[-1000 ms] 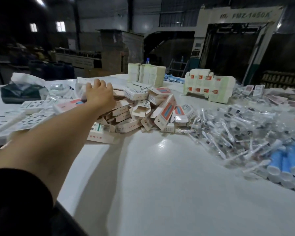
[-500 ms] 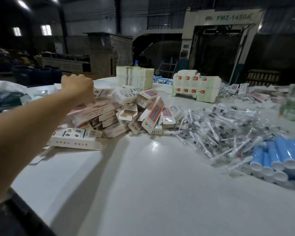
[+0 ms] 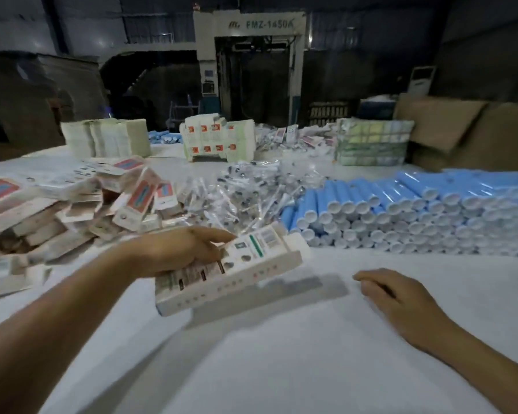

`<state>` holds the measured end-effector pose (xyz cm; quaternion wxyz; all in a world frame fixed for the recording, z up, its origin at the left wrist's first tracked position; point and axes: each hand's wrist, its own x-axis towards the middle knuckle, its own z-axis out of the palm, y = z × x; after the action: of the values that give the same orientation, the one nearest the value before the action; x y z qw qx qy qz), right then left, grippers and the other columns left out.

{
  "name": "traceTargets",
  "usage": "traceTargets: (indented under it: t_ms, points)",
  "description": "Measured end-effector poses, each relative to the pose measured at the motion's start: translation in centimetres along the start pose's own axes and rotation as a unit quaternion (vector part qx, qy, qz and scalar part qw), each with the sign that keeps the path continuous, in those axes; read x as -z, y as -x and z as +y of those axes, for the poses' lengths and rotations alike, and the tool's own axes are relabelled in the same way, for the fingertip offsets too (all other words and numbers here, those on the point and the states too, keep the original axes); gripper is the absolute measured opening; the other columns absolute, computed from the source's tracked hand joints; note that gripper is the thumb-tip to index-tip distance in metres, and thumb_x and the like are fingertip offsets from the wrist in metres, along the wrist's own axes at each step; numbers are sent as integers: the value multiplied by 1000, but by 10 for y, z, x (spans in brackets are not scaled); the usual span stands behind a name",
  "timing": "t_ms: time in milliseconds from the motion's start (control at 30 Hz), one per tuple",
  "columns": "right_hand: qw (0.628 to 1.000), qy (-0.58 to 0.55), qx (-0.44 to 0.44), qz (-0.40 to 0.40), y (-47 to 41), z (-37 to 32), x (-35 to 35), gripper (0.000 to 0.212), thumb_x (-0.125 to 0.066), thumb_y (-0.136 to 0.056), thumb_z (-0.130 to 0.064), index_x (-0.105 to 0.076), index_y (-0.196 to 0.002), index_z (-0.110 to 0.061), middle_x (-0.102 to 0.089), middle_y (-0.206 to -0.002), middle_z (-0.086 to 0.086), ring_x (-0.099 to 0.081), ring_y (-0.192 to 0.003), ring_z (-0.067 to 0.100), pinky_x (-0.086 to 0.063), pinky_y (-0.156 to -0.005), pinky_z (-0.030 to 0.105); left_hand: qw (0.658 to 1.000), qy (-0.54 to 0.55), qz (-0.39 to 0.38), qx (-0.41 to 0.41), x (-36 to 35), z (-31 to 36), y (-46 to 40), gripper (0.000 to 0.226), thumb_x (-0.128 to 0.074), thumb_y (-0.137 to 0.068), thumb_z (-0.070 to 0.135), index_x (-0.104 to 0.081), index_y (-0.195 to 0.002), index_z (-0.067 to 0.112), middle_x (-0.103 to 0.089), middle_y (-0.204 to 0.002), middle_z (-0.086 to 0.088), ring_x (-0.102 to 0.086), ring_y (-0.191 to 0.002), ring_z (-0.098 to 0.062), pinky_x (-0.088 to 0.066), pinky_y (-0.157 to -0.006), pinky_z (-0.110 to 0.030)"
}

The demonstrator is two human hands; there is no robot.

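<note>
Holding carton (image 3: 251,264) lifted from pile (image 3: 72,210): left hand (image 3: 180,252) | right hand (image 3: 392,294): relaxed, newly in view

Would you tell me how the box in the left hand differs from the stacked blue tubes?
The box is flat-sided, white and printed; the blue tubes are round with white caps. The box is held above the table by the left hand; the tubes lie stacked on it. Both are elongated.

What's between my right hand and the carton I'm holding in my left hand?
In the head view, only bare white table separates the right hand from the carton that the left hand grips; the carton's shadow falls across that stretch.
</note>
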<state>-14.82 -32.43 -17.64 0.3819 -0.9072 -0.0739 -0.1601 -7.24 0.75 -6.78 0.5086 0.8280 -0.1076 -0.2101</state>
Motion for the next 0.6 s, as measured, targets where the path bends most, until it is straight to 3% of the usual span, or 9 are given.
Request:
traceTargets:
  t_ms: [100, 167, 300, 367, 433, 500, 600]
  points:
    - [960, -254, -110, 32, 2, -9, 11, 28, -40, -100, -13, -68, -100, -12, -67, -67, -2, -57, -59, 11, -42, -54, 16, 981, -150, -112, -60, -65, 5, -14, 40, -50, -97, 7, -61, -94, 45, -67, -85, 31, -64, -80, 13, -49, -66, -6]
    - [940, -310, -142, 18, 4, -11, 20, 29, -40, -99, -14, -69, -101, -14, -70, -67, 1, -58, -53, 10, -41, -45, 18, 967, -180, -149, -97, -106, 15, -27, 40, -46, -99, 11, -57, -97, 49, -65, -99, 31, -64, -89, 9, -50, -75, -9]
    - [940, -269, -207, 23, 4, -9, 24, 23, -53, -90, -4, -68, -81, -19, -70, -66, 5, -55, -44, 10, -36, -35, 19, 963, -211, -89, -143, -140, 23, -37, 29, -44, -101, 21, -58, -121, 37, -58, -115, 26, -55, -90, 12, -45, -83, -9]
    - [939, -259, -223, 32, 1, -8, 24, 22, -55, -88, -3, -67, -77, -19, -68, -64, 8, -49, -39, 11, -33, -33, 19, 944, -278, -59, -171, -147, 15, -35, 32, -45, -97, 46, -55, -125, 34, -58, -118, 24, -54, -93, 3, -47, -88, -27]
    - [942, -252, -220, 24, -1, -4, 23, 19, -56, -87, -4, -68, -80, -18, -68, -63, 8, -47, -36, 12, -33, -33, 19, 901, -401, -25, -164, -151, 8, -31, 70, -46, -79, 76, -38, -138, 39, -53, -129, 19, -52, -107, -5, -44, -88, -29]
    - [944, -246, -218, 12, -2, -3, 22, 18, -57, -87, -6, -69, -84, -18, -70, -67, 9, -48, -38, 16, -34, -33, 20, 842, -513, 25, -168, -158, 6, -30, 98, -44, -63, 90, -24, -143, 38, -47, -135, 18, -49, -114, -10, -40, -83, -27]
    - [936, -268, -230, 13, -4, 0, 22, 20, -56, -88, -5, -68, -83, -20, -70, -69, 14, -48, -37, 17, -33, -34, 20, 794, -559, 95, -217, -172, 6, -35, 83, -45, -73, 82, -25, -137, 32, -48, -128, 13, -49, -110, -14, -34, -71, -29]
